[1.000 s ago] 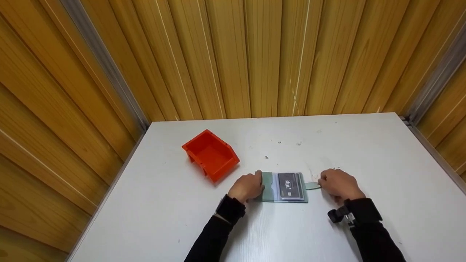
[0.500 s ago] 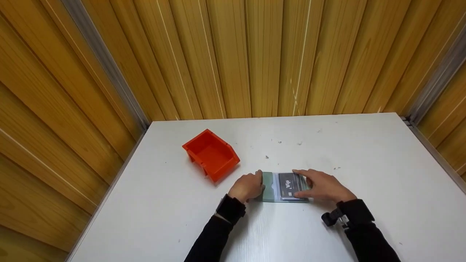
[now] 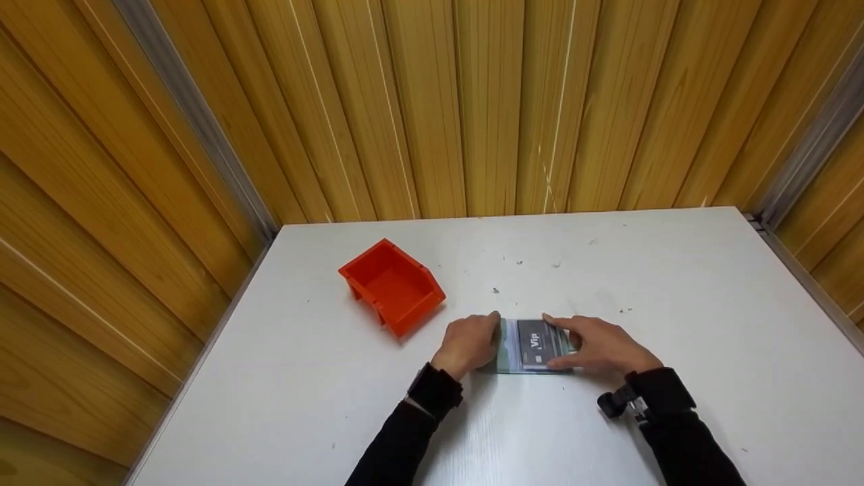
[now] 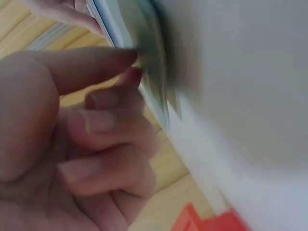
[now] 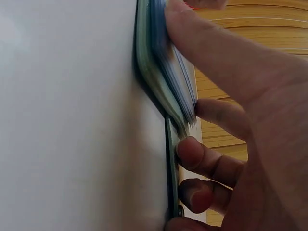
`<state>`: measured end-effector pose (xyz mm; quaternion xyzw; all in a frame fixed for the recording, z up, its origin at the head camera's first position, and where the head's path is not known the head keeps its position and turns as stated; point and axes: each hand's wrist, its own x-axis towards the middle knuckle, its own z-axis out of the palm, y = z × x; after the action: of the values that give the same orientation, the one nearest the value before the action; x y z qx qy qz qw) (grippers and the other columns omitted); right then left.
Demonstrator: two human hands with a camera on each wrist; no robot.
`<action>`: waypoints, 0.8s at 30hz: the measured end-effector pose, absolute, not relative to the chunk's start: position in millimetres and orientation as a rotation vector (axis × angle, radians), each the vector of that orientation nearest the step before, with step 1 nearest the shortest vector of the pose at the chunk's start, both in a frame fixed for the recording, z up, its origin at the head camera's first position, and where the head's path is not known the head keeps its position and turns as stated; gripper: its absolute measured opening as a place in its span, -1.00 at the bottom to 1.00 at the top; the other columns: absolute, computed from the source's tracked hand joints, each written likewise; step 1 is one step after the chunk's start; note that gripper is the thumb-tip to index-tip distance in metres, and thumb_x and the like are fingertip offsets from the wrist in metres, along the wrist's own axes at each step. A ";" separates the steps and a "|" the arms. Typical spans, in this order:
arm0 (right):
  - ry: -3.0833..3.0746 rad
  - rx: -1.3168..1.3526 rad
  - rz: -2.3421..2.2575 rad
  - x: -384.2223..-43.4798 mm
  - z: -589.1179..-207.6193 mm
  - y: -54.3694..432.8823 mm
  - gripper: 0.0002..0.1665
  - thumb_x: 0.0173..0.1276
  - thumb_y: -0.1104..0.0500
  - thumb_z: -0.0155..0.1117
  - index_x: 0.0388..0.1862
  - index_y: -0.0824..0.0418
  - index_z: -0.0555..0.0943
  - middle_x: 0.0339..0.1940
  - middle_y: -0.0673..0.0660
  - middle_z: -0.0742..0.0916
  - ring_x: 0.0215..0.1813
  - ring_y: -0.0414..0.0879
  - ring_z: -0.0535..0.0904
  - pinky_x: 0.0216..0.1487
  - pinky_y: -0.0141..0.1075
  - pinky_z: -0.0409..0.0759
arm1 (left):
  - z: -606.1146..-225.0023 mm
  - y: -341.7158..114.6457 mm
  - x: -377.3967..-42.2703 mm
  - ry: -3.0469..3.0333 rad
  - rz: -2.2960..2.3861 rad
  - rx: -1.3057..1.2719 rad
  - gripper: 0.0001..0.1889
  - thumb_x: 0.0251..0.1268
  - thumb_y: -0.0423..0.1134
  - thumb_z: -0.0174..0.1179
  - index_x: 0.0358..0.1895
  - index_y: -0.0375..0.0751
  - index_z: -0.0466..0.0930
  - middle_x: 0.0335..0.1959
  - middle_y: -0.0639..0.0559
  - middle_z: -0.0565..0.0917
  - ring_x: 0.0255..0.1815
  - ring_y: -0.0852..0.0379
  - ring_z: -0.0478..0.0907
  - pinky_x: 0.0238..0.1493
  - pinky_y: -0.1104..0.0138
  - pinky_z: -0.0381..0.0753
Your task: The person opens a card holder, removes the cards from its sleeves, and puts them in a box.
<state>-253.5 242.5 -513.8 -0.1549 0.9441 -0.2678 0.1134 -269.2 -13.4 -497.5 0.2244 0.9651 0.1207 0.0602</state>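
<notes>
A green card holder point(image 3: 511, 346) lies spread on the white table, its clear sleeves showing a dark card point(image 3: 533, 343) marked "Vip". My left hand point(image 3: 469, 342) pinches the left cover between thumb and forefinger; in the left wrist view that cover point(image 4: 153, 62) is bent up off the table. Across the right half, my right hand point(image 3: 604, 344) grips the stack of sleeves, thumb on the near edge and forefinger on the far one. The right wrist view shows its other fingers point(image 5: 190, 153) curled at the closing strap point(image 5: 171, 168).
A red plastic bin point(image 3: 395, 287) stands to the left, beyond my left hand. The white table point(image 3: 324, 378) has small dark marks on it. Yellow wood-look panels point(image 3: 432, 108) rise behind and at both sides.
My right hand has gone from the strap, leftward onto the sleeves, and stays there. My left hand has shifted right, bending the left cover up and inward.
</notes>
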 end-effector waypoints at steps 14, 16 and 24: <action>2.764 -0.490 -0.791 -253.1 -514.2 243.9 0.13 0.08 -0.33 0.59 0.58 0.02 0.39 -0.18 0.05 0.57 -0.20 -0.09 0.39 -0.24 -0.26 0.31 | -511.7 6.0 -267.7 2.330 1.468 0.156 -0.86 0.38 -0.34 0.16 -0.32 -0.30 0.68 -0.59 0.07 0.52 -0.68 0.23 0.43 -0.69 0.46 0.40; 2.765 -0.496 -0.784 -253.3 -513.6 243.9 0.13 0.09 -0.33 0.59 0.58 0.03 0.39 -0.16 0.06 0.58 -0.19 -0.08 0.39 -0.23 -0.25 0.32 | -512.4 8.2 -268.5 2.322 1.465 0.163 -0.81 0.42 -0.33 0.15 -0.38 -0.30 0.67 -0.62 0.07 0.55 -0.72 0.23 0.46 -0.71 0.47 0.44; 2.772 -0.503 -0.756 -254.4 -515.2 244.4 0.13 0.11 -0.35 0.56 0.59 0.02 0.38 -0.17 0.06 0.58 -0.20 -0.08 0.40 -0.24 -0.25 0.34 | -513.2 13.4 -270.5 2.205 1.542 0.167 -0.79 0.48 -0.36 0.18 -0.39 -0.28 0.66 -0.64 0.03 0.59 -0.71 0.25 0.53 -0.66 0.50 0.51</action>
<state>-254.4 244.4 -515.2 -0.1712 0.9444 -0.2575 0.1121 -270.5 13.4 -513.2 0.0605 0.7976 0.5579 0.2210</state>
